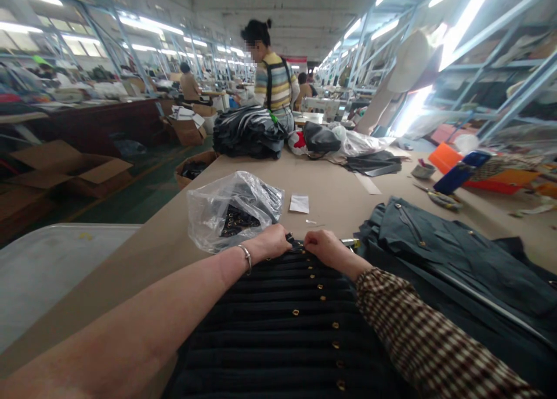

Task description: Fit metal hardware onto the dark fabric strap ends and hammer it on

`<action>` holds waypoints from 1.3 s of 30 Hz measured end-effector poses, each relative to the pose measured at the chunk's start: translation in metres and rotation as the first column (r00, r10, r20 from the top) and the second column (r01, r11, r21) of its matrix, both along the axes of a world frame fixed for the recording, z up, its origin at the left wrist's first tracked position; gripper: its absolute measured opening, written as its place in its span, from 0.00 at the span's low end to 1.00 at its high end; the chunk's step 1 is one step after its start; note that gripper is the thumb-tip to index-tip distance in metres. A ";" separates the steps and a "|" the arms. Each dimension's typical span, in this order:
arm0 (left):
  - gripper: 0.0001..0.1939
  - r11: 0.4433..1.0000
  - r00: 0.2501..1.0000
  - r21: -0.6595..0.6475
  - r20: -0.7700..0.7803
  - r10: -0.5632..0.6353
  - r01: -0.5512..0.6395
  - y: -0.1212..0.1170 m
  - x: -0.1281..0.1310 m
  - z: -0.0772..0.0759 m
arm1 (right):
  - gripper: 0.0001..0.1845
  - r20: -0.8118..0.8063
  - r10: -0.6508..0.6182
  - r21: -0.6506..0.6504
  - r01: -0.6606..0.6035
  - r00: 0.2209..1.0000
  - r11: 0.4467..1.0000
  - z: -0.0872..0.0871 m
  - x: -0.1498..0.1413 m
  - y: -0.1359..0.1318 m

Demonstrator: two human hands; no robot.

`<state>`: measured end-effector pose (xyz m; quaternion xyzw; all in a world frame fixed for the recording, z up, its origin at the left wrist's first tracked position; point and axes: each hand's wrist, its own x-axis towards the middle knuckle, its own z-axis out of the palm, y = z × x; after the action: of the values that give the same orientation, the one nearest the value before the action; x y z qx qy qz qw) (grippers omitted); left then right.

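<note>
Rows of black fabric strips [261,338] with gold-coloured metal eyelets or rings lie across the table in front of me. My left hand [276,240], with a bracelet at its wrist, is closed at the far end of these rows, and a small dark piece with a bit of metal shows at its fingertips. Just to its right, my right hand [322,247] pinches the same black fabric, its fingers curled. A narrow gap separates the two hands. Beyond my left hand sits a clear plastic bag [204,213] holding black pieces with gold rings.
Dark garments [418,236] are piled on the right, beside a metal ruler [483,306]. Scissors [439,199], a blue object [461,173] and a white paper [299,204] lie farther back. A person [274,86] stands behind a dark fabric stack [248,133]. Cardboard boxes [73,167] stand left.
</note>
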<state>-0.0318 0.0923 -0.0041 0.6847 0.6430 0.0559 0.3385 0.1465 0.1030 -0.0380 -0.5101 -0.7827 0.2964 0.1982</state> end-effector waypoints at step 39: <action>0.09 0.986 0.924 -0.158 0.382 0.014 0.051 -0.028 0.001 0.007 | 0.10 -0.337 -0.039 0.082 0.071 0.941 0.994 0.022 0.002 -0.011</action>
<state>-0.0312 0.0642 0.0029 0.6364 0.5608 0.1314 0.5131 0.1481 0.0921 -0.0162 -0.4642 -0.7359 0.3364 0.3602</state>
